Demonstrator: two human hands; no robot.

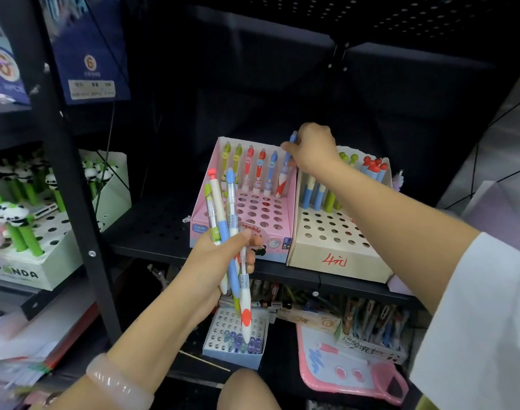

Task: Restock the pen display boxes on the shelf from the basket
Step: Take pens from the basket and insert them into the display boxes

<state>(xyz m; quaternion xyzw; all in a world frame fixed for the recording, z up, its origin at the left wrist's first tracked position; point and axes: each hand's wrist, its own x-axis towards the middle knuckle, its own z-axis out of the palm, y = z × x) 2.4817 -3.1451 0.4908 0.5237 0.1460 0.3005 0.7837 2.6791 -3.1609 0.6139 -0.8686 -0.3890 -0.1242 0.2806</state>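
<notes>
Right hand (pixel 312 149) pinches blue pen (pixel 287 161), upright, tip down over back-row hole at pink display box (pixel 247 208) right edge. Left hand (pixel 220 261) grips pen bundle (pixel 227 232) before box front.

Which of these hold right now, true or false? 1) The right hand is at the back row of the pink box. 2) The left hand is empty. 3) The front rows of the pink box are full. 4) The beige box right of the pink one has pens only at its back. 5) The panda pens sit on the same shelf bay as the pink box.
1) True: the right hand pinches a blue pen at the pink box's back row.
2) False: the left hand grips a bunch of pens.
3) False: they show open holes.
4) True, in the beige box.
5) False: the panda pens stand in the left bay, beyond a black post.
</notes>
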